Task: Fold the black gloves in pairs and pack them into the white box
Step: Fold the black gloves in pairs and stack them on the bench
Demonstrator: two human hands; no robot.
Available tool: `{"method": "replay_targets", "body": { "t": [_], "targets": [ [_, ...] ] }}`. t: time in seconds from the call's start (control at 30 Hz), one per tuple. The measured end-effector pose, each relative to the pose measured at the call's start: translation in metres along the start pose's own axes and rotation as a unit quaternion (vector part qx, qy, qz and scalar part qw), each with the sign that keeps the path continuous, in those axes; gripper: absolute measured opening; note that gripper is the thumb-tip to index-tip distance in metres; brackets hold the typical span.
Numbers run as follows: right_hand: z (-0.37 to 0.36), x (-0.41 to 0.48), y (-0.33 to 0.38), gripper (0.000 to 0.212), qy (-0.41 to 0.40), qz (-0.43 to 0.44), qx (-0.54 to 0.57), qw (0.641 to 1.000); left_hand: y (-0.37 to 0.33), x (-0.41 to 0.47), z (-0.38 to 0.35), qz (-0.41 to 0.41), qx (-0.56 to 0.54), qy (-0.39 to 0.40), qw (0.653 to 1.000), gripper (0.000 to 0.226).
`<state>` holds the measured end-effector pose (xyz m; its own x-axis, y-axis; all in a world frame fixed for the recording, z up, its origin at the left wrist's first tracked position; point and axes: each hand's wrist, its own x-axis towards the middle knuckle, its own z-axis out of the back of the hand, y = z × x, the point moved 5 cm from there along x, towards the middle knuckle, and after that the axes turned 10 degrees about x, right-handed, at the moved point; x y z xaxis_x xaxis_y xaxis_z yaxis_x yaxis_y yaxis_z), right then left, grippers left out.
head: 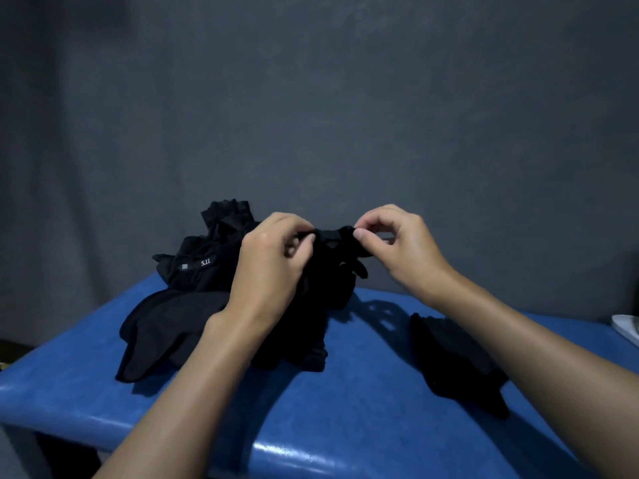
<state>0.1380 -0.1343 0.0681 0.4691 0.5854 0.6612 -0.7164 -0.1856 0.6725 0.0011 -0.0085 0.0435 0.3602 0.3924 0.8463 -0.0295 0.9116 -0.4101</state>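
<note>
On the glossy blue worktop (363, 392) lay a heap of black fabric gloves (179, 316); above it the left hand (273, 267) and right hand (397, 243) each pinched the edge of one limp black glove (333, 257). Pairing seemed in hand; next it needed its mate, a fold, then the white box (627, 328) at far right.

The only writing I can read is a white "5.11" (205, 262), printed on a black strip (195, 265) across a glove (193, 281) in the pile of gloves (166, 326) on the desk (345, 392). It stands at about nine o'clock from the raised glove (333, 243) that my left hand (269, 267) and right hand (397, 243) pinch. On the same strip, at nine o'clock of the number, is a small white square mark (184, 266); what it shows is too small for me to make out. The digits rise slightly toward three o'clock.
</note>
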Motion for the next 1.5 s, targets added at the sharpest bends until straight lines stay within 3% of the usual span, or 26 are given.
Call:
{"method": "replay_targets", "body": {
  "t": [0.2,0.43,0.57,0.7,0.93,1.07,1.23,1.43,1.5],
  "targets": [
    [0.008,-0.011,0.007,0.01,0.013,-0.025,0.028,0.999,-0.01,0.001,-0.001,0.052,-0.105,-0.001,0.993,0.011],
    [0.009,-0.017,0.018,0.012,-0.007,-0.08,0.132,0.988,-0.015,-0.002,0.005,0.065,-0.109,-0.01,0.992,0.015],
    [-0.008,-0.028,0.012,0.033,0.083,-0.071,0.059,0.992,-0.015,-0.008,-0.001,0.073,-0.119,0.031,0.99,0.016],
    [-0.008,-0.031,0.005,0.004,0.067,-0.063,0.026,0.995,-0.013,-0.011,-0.003,0.09,-0.147,0.063,0.983,0.014],
    [-0.016,-0.036,0.007,0.021,0.113,-0.084,0.095,0.985,-0.013,-0.012,-0.007,0.114,-0.241,0.159,0.951,0.019],
    [-0.015,-0.034,0.003,0.01,0.074,-0.099,0.113,0.986,-0.012,-0.014,-0.01,0.123,-0.254,0.177,0.943,0.019],
    [-0.018,-0.033,0.002,0.017,0.073,-0.093,0.088,0.989,-0.011,-0.014,-0.011,0.126,-0.232,0.191,0.946,0.016],
    [-0.014,-0.034,0.0,0.009,0.041,-0.104,0.125,0.986,-0.004,-0.012,-0.011,0.163,-0.209,0.176,0.948,0.011],
    [-0.012,-0.034,0.0,0.009,0.036,-0.11,0.135,0.984,-0.006,-0.016,-0.013,0.174,-0.232,0.209,0.934,0.026]
  ]
}}
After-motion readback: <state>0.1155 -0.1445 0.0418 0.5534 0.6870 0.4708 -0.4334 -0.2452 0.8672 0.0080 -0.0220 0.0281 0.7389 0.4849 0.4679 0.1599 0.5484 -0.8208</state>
